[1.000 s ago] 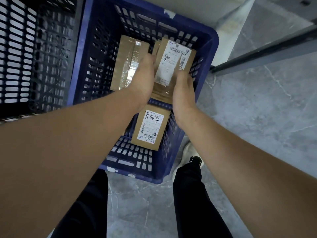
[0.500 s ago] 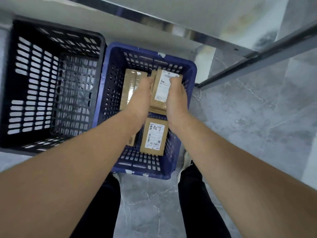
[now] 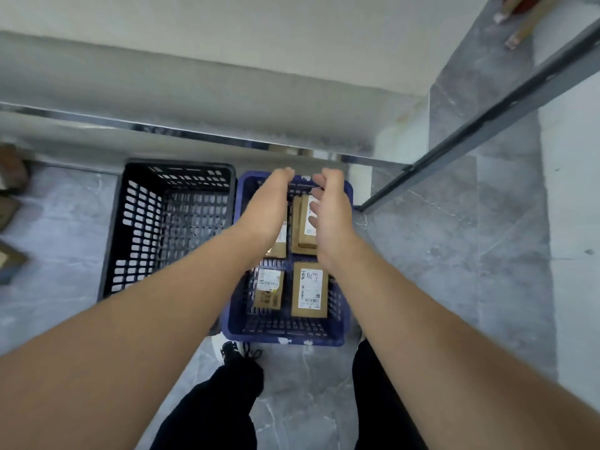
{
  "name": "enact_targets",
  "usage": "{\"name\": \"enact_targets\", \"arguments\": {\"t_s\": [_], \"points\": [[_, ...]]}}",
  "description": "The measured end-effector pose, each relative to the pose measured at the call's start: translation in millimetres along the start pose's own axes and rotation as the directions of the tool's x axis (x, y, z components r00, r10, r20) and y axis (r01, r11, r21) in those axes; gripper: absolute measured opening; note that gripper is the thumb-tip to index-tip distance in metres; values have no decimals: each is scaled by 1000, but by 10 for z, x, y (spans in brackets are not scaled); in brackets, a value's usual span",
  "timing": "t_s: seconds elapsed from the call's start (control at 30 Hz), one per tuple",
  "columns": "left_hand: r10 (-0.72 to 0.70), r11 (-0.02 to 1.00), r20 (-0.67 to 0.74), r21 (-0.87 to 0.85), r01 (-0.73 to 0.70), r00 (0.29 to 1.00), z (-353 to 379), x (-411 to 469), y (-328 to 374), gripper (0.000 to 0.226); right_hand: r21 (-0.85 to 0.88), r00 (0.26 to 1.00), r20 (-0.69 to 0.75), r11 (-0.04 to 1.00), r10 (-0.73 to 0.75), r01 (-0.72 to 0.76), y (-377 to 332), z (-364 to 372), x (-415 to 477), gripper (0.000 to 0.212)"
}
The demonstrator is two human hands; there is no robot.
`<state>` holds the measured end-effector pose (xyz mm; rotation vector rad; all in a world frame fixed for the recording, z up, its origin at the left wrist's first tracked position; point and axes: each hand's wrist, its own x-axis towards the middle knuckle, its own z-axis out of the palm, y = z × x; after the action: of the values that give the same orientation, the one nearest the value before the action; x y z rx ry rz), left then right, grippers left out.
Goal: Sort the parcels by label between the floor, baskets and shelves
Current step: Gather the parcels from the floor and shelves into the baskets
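Observation:
A blue basket [image 3: 285, 336] on the floor holds several brown parcels with white labels. A stacked pair of parcels [image 3: 303, 228] lies at its far right, a handwritten-label parcel [image 3: 309, 289] at the near right, a small parcel [image 3: 268, 289] at the near left. A further parcel [image 3: 280, 241] is mostly hidden under my left forearm. My left hand [image 3: 272, 196] and my right hand [image 3: 328, 203] hover above the basket's far half, fingers loosely curled, holding nothing.
A black basket [image 3: 136, 228] with nothing in it stands just left of the blue one. A metal shelf edge [image 3: 194, 134] runs behind both, and a grey shelf rail [image 3: 480, 125] slants at the right. Cardboard items [image 3: 9, 190] lie at the far left. My legs stand below on grey marble floor.
Both hands let go of the labelled parcel, which now lies on another parcel in the blue basket, and rose above it. The view pulled back and upward.

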<state>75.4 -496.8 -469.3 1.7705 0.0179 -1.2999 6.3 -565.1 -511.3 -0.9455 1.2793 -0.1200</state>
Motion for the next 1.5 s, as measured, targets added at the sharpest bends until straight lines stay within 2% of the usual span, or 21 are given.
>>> {"name": "enact_targets", "arguments": {"t_s": [0.1,0.23,0.43,0.5,0.6,0.77,0.9,0.97,1.17,1.3,1.5], "points": [[67,998,31,3,-67,997,-164,-391,249,37,19,998,-4,998,-63,63,-242,148,-472,55],[165,986,36,-24,-164,986,-367,-973,612,42,27,985,-20,985,-172,172,-638,286,-1106,47],[343,939,-28,1,-343,939,-531,-2049,1322,51,-3,920,14,920,-392,392,-1374,308,-2133,42],[395,917,-94,-15,-398,914,-557,-2462,1552,51,-24,886,30,886,-463,464,-1648,292,-2507,43],[498,862,-212,17,-506,841,-569,-3032,1859,50,-39,830,94,831,-550,555,-2034,219,-3059,44],[563,792,-348,-31,-610,749,-479,-4046,2276,50,-22,679,256,698,-688,716,-2605,-13,-3978,47],[644,705,-410,-10,-709,647,-371,-4788,2491,51,12,576,343,617,-742,787,-3025,-154,-4694,74],[668,669,-445,8,-743,597,-346,-5109,2547,50,38,525,387,582,-758,812,-3163,-210,-5011,79],[694,595,-537,53,-802,479,-359,-5806,2558,50,119,418,515,546,-748,830,-3334,-264,-5612,44],[678,594,-607,119,-796,415,-442,-6119,2407,54,151,374,573,542,-730,827,-3216,-113,-5896,56],[607,605,-702,105,-789,372,-837,-6504,2014,52,163,308,695,559,-650,813,-2855,318,-6214,59]]}}
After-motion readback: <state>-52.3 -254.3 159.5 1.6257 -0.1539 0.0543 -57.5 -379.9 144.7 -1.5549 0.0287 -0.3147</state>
